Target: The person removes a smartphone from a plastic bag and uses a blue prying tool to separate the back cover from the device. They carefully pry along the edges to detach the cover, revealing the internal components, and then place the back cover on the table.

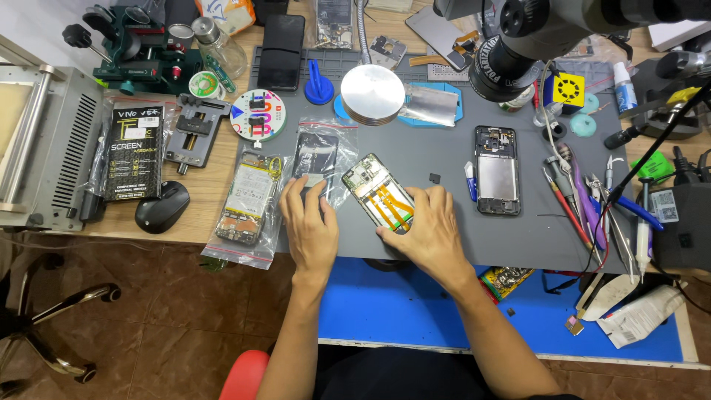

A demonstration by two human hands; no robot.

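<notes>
An opened phone (376, 189) with orange flex cables and a green board lies tilted on the grey mat (444, 237). My right hand (426, 230) grips its lower right end, fingers over the edge. My left hand (309, 222) rests flat on the mat just left of the phone, fingertips on a clear bag holding a black phone part (316, 157). A second opened phone (497, 170) lies upright to the right, apart from both hands.
A bagged phone with battery (248, 200) lies at left, beside a black mouse (161, 207) and a boxed screen (135, 152). Tweezers and screwdrivers (585, 207) crowd the right. A microscope head (518, 44) hangs over the back. A round metal disc (372, 94) stands behind.
</notes>
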